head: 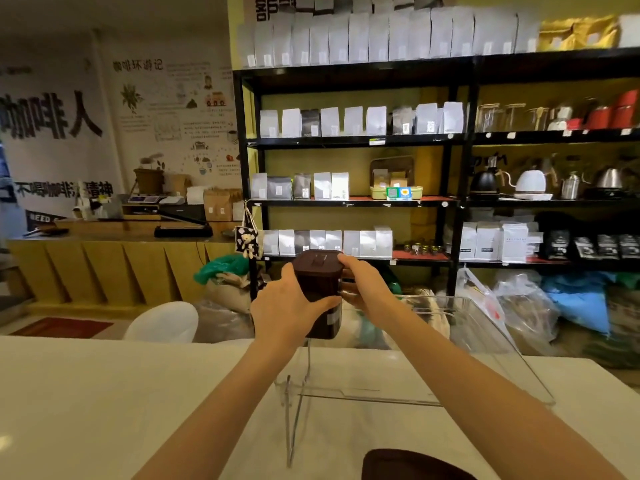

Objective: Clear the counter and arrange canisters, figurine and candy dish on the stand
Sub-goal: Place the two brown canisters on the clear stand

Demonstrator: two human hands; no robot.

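A dark brown square canister (318, 271) with a latch lid is held upright above the far left part of a clear acrylic stand (485, 344) on the white counter (104, 393). My left hand (287, 306) grips its left side and front. My right hand (363, 285) grips its right side and top edge. Whether the canister's base touches the stand's top is hidden by my hands. A second dark brown object (412, 464), cut off by the bottom edge of the view, sits on the counter near me. No figurine or candy dish is in view.
Black shelving (464, 140) with white coffee bags, kettles and jars stands behind the counter. Plastic bags and sacks (519, 306) lie on the floor below it. A white chair back (162, 322) rises at the counter's far edge; a wooden bar (114, 261) is at the left.
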